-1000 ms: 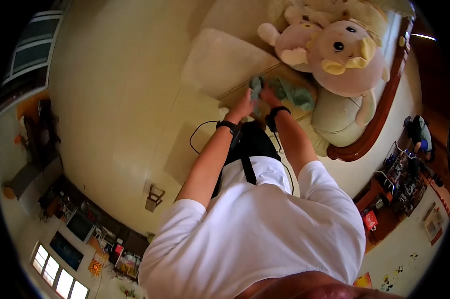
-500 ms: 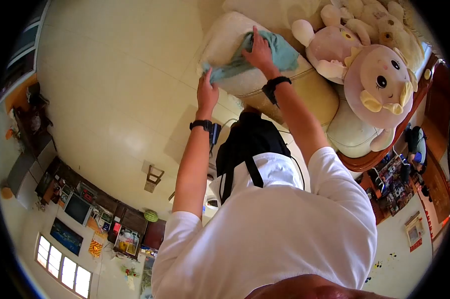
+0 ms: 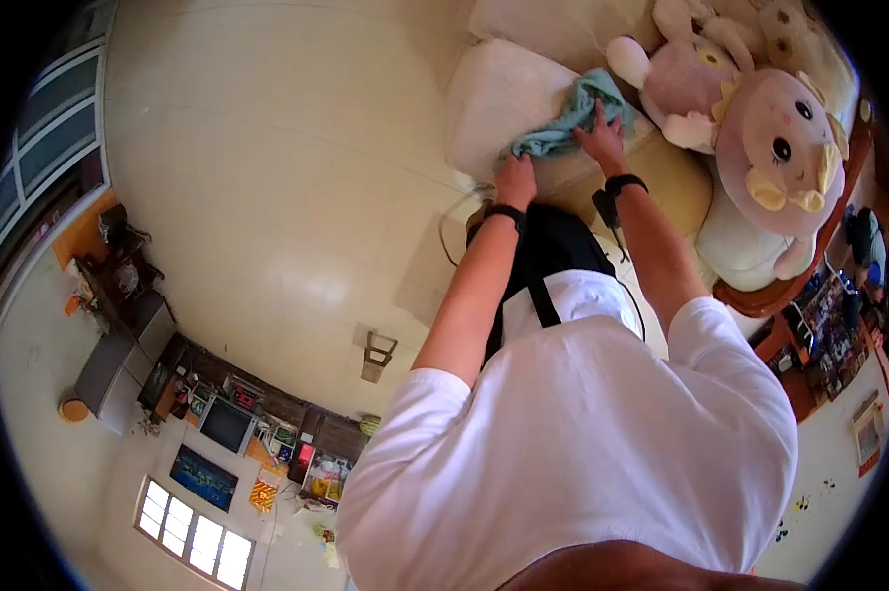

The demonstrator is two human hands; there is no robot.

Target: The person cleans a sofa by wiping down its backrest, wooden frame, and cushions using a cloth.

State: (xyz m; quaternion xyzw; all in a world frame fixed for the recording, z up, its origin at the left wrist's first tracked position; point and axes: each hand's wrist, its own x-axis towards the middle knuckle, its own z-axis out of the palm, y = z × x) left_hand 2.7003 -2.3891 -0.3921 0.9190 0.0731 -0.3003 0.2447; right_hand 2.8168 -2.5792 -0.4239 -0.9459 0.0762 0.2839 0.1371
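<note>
A crumpled teal cloth (image 3: pixel 562 128) lies bunched across the pale covered seat cushion (image 3: pixel 498 94) of a sofa. My left hand (image 3: pixel 516 180) is closed on the cloth's near left end, at the cushion's front edge. Further right, my right hand (image 3: pixel 604 138) rests on the cloth with its fingers apart and stretched out. Dark bands circle both wrists, and a small dark device hangs by the right one.
Large plush toys (image 3: pixel 784 148) sit on the sofa's right side, near its wooden armrest (image 3: pixel 838 231). A small wooden stool (image 3: pixel 376 357) stands on the tiled floor. Along the far wall are a television (image 3: pixel 227 424) and cabinets. Another person (image 3: pixel 866 246) is at the far right.
The cloth was spread wider and is now bunched into a narrower strip. My hands have come closer together, and the camera view has shifted.
</note>
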